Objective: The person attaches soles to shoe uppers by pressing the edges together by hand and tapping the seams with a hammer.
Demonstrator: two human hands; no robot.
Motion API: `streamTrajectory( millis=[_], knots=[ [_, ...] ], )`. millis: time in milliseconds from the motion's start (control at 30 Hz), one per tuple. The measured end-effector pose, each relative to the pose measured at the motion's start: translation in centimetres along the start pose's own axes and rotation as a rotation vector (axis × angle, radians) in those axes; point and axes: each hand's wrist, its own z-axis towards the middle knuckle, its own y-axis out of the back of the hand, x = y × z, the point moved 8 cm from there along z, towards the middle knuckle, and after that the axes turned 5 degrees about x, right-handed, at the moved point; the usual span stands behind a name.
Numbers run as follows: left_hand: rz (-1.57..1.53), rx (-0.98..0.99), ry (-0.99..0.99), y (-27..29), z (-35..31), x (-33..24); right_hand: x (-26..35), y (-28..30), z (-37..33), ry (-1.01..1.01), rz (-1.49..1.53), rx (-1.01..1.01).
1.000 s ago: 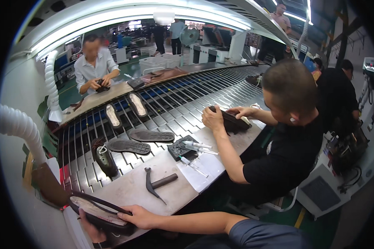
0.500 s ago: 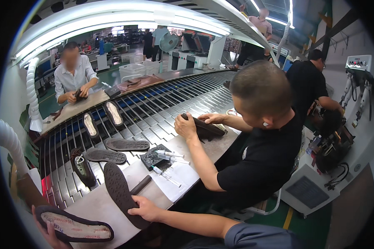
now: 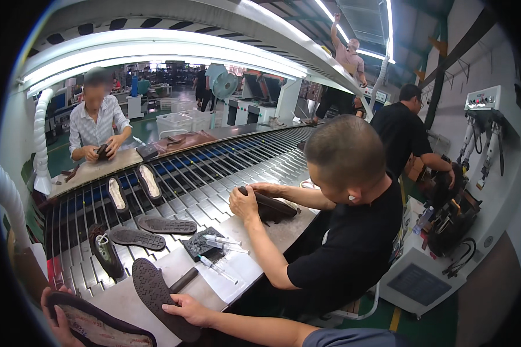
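At the bench (image 3: 113, 299), left fingers (image 3: 62, 325) grip an ink-marked shoe (image 3: 101, 327), right fingers (image 3: 178, 310) a sole (image 3: 152, 288).

Head cam = L one of pair, wide fisheye; sits above & behind R hand (image 3: 187, 310), close to its grip; faces fwd/down, past grip over conveyor (image 3: 202, 192).

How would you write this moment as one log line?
left hand: holds dark-rimmed shoe upper | right hand: holds dark sole, tread showing | dark handle: on work surface, partly hidden behind sole
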Motion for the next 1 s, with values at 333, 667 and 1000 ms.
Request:
streamTrajectory(
  millis=[333, 667, 1000],
  knots=[
    [0.16, 0.103, 0.013, -4.6, -2.5, 1.8, 1.0, -0.7, -0.3, 0.088, -0.018, -0.017],
    [-0.07, 0.083, -0.034, -3.7, -1.2, 0.8, 0.4, -0.3, -0.1, 0.005, 0.035, -0.067],
    [0.01, 0.177, 0.036, -4.3, -1.9, 3.2, -0.2, -0.7, -2.1, -0.087, 0.034, -0.163]
  ],
)
